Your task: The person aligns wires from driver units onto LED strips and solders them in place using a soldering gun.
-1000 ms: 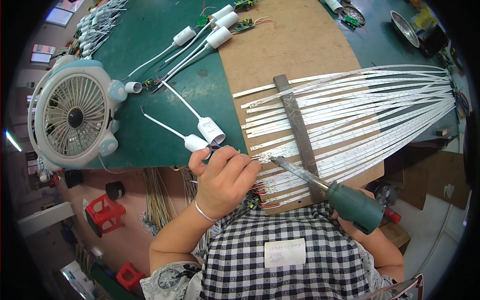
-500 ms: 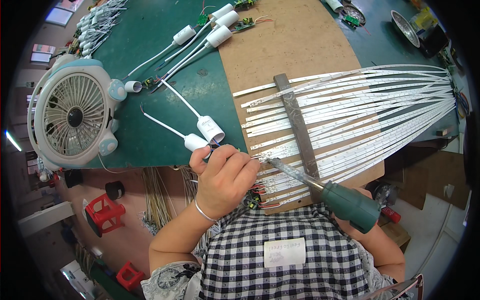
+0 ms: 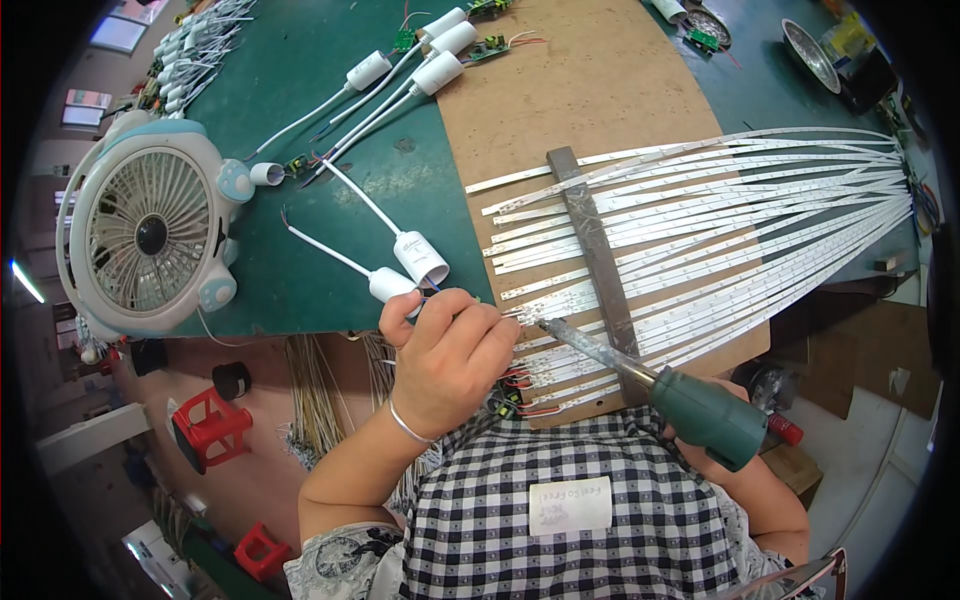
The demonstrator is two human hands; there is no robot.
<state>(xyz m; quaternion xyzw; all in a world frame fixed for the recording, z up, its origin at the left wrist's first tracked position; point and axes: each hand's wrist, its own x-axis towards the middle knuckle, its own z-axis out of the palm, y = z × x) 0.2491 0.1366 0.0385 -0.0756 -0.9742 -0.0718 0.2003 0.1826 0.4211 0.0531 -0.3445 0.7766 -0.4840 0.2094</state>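
Note:
My left hand (image 3: 445, 350) is closed, its fingertips pinched around a small circuit board (image 3: 478, 300) that they mostly hide. Thin wires run from it toward the ends of white LED strips (image 3: 560, 300). Beside my thumb lies a white cylindrical cap (image 3: 388, 284) with a white cable, and a second white cap (image 3: 421, 258) is just behind it. My right hand (image 3: 690, 452), partly hidden by the handle, grips a green soldering iron (image 3: 708, 418). Its grey tip points left and is over the strip ends, close to my left fingers.
A dark metal bar (image 3: 595, 260) lies across the strips on a brown board (image 3: 570, 80). At the left of the green table stands a fan (image 3: 150, 235). More white caps (image 3: 438, 72) with cables and boards lie farther back. A metal dish (image 3: 810, 55) is at far right.
The soldering iron and my right hand have shifted slightly to the right, drawing its tip a little away from my left fingers. My left hand has stayed in place.

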